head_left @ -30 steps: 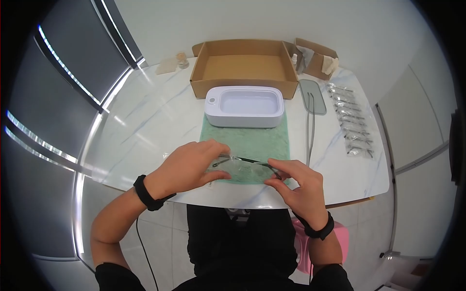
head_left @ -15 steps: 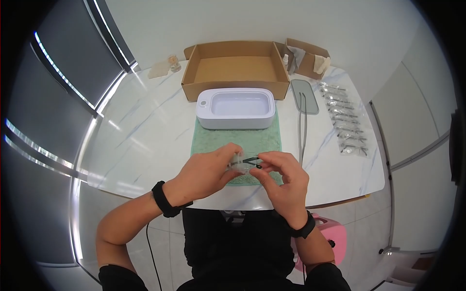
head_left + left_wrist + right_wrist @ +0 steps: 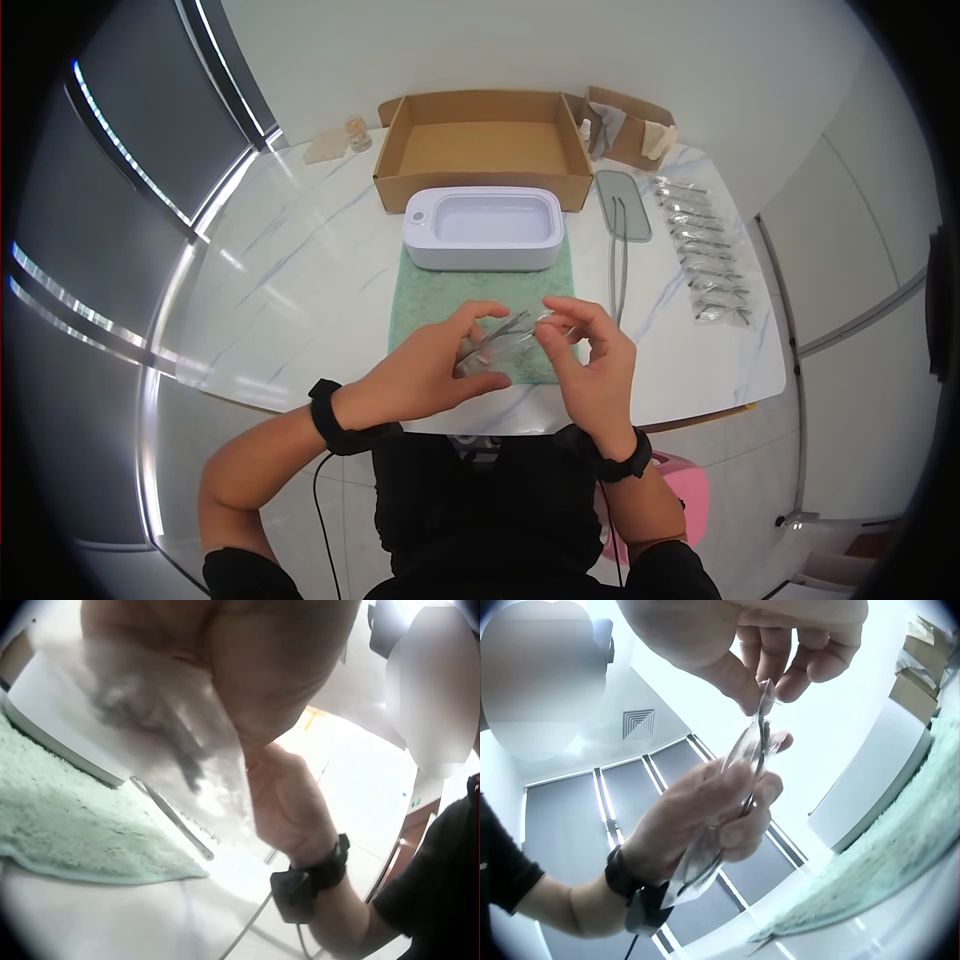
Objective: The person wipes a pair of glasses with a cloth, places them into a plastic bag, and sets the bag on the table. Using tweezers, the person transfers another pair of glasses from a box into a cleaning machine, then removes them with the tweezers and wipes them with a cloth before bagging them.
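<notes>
A clear plastic bag (image 3: 497,350) with a dark thin-framed item inside is held over the green towel (image 3: 420,300). My left hand (image 3: 425,370) grips the bag's left part; in the right wrist view the left fingers curl round the bag (image 3: 697,862). My right hand (image 3: 598,375) pinches the bag's upper right end between thumb and fingertips, also plain in the right wrist view, where the right hand (image 3: 757,645) is above. The left wrist view shows the bag (image 3: 161,735) blurred and close up.
Beyond the hands a white basin-like device (image 3: 485,257) stands on the towel, before an open cardboard box (image 3: 480,190). Tweezers (image 3: 618,270) lie on a grey-green lid (image 3: 636,210). Several bagged items (image 3: 705,245) lie in a column at right; a small box (image 3: 625,150) stands behind.
The dark item, at first stretched between both hands, has tilted within the bag. My right hand has shifted from the item to the bag's end. The head view has moved slightly.
</notes>
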A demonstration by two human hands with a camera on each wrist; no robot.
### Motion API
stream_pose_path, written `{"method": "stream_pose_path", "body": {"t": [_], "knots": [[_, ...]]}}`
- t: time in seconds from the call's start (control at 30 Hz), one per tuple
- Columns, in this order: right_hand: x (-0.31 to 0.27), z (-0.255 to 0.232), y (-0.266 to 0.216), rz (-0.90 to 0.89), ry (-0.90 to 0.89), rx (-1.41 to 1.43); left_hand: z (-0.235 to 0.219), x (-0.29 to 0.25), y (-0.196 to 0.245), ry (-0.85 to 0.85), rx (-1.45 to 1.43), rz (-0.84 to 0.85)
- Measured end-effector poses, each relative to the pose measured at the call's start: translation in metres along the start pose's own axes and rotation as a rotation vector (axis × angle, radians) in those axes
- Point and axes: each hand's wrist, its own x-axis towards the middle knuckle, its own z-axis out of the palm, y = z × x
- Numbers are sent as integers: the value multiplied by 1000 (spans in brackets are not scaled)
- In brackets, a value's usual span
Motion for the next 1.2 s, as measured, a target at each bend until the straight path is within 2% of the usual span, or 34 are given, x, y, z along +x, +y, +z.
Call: {"method": "stream_pose_path", "body": {"t": [0.13, 0.23, 0.3, 0.33, 0.4, 0.43, 0.5, 0.53, 0.6, 0.63, 0.7, 0.73, 0.83, 0.87, 0.9, 0.93, 0.97, 1.07, 1.13, 1.17, 1.2], "knots": [[3, -10, 3, 51, -17, 69, 0, -11, -13, -9, -84, 6], [-1, -11, 8, 34, -31, 83, -3, -21, -8, -37, -212, -86], [-2, -11, 7, 131, -46, 292, -4, -25, -5, -38, -337, -194], [-4, -9, 3, 130, -44, 289, -1, -27, -10, -40, -338, -191], [-7, -7, -7, 174, 10, 396, 6, -30, -21, 83, -175, 44], [-8, -11, -8, 173, 19, 387, 7, -33, -20, 76, -179, 53], [-10, -25, -8, 317, -265, 320, 8, -38, -10, 49, -39, 52], [-12, -31, -7, 315, -241, 302, 10, -39, -6, 32, -46, 76], [-15, -40, -3, 210, -498, 127, 15, -42, -2, 31, -10, 88], [-16, -45, -6, 215, -475, 109, 18, -42, 0, 13, -18, 111], [-18, -51, -17, 32, -625, -161, 25, -44, 1, 29, -21, 95], [-20, -52, -21, 32, -638, -202, 28, -44, -1, 16, -30, 103], [-26, -64, -26, -1, -596, -310, 35, -46, -4, 20, -42, 179], [-27, -74, -25, 8, -587, -319, 34, -48, -1, 42, -74, 112], [-26, -91, -21, 24, -525, -336, 34, -51, 1, 61, -106, 46], [-24, -111, -18, 37, -466, -354, 33, -54, -2, 51, -115, 53], [-21, -134, -15, -1, -396, -462, 31, -60, -8, 117, -106, 102], [-10, -208, 5, 216, -207, -624, 25, -74, -32, 250, -108, 156], [-1, -249, 24, 232, -185, -815, 20, -81, -46, 372, -101, 142], [4, -264, 34, 234, -183, -817, 18, -84, -52, 370, -102, 143], [10, -277, 44, 243, -189, -843, 16, -87, -56, 439, -89, 97]]}}
